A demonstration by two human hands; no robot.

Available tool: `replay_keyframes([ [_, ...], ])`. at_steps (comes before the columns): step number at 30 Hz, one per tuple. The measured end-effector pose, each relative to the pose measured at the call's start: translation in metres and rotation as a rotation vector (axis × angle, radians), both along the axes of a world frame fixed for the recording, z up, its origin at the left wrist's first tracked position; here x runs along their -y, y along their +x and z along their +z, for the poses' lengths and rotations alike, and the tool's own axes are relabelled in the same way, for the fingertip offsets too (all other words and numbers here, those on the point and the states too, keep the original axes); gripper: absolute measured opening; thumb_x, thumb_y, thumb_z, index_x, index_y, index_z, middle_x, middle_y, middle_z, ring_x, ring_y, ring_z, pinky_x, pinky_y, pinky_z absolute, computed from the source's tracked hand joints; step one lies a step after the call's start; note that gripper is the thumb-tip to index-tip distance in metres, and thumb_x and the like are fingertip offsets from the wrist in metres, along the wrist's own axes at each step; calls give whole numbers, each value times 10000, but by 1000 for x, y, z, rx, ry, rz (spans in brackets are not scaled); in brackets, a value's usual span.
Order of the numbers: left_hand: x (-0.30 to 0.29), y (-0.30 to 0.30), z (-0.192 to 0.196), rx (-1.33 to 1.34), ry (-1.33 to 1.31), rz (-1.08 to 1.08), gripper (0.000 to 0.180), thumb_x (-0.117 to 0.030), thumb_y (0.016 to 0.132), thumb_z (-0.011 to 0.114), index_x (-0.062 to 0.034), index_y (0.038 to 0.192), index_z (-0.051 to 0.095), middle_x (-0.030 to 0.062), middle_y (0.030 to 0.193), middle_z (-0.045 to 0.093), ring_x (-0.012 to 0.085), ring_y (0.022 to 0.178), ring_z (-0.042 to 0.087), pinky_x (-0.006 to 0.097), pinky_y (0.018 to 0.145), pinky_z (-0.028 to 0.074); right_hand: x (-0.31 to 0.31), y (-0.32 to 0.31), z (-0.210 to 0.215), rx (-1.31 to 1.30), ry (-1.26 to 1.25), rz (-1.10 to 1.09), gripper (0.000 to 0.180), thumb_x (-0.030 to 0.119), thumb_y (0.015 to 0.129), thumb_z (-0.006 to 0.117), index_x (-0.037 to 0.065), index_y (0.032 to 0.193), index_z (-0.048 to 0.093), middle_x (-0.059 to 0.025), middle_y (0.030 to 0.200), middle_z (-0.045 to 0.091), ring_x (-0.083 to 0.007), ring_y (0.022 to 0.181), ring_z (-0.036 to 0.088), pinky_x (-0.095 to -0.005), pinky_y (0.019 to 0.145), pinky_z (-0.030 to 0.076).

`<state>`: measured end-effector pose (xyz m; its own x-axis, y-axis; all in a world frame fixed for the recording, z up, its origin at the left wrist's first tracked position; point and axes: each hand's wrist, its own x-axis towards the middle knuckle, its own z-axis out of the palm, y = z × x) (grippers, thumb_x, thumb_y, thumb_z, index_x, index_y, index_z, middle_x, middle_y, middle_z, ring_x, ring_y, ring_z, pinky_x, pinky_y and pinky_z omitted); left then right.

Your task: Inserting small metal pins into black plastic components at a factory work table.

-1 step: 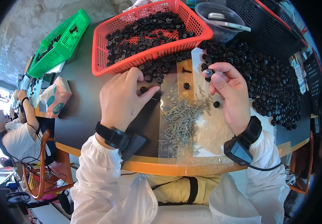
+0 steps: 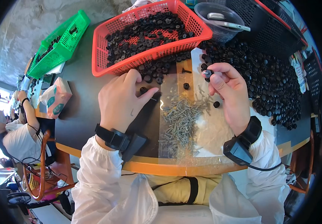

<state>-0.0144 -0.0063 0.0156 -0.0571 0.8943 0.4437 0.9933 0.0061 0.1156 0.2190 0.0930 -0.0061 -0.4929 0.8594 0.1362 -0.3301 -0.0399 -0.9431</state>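
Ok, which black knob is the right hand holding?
The black knob pinched in the right hand, silvery metal showing; the heaped black pieces nearby lie loose.

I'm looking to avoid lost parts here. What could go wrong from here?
The black knob might drop, being only pinched in the right hand. The silver screws could scatter, lying loose near the table's front edge. The phone might slide off, since it juts past the plastic bowl's rim.

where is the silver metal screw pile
In the head view, the silver metal screw pile lies just right of centre, between the left hand and the right hand.
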Motion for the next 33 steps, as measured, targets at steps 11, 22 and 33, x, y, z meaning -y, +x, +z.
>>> replay_keyframes([
  [11, -2, 13, 1, 136, 55, -139, 219, -153, 735, 784, -71, 909, 680, 38, 794, 659, 195, 712, 645, 308, 597, 504, 16, -12, 6, 155, 201, 22, 188, 77, 868, 712, 54, 1044, 651, 17, 927, 655, -37, 753, 564, -198, 688, 457],
  [22, -1, 27, -6, 617, 97, -463, 360, -61, 655, 850, -37, 973, 682, 65, 916, 645, 169, 752, 632, 280, 648, 535, 27, -16, 7, 277, 217, 117, 199, 63, 827, 743, 36, 994, 638, -9, 903, 676, -65, 754, 629, -222, 675, 508],
  [33, 1, 31, -6, 659, 127, -508, 381, -108, 628, 870, -29, 956, 692, 83, 900, 657, 157, 702, 630, 272, 637, 541, 29, -14, 10, 334, 446, 45, 194, 72, 777, 774, 44, 945, 682, -39, 868, 691, -119, 738, 647, -252, 679, 518],
])
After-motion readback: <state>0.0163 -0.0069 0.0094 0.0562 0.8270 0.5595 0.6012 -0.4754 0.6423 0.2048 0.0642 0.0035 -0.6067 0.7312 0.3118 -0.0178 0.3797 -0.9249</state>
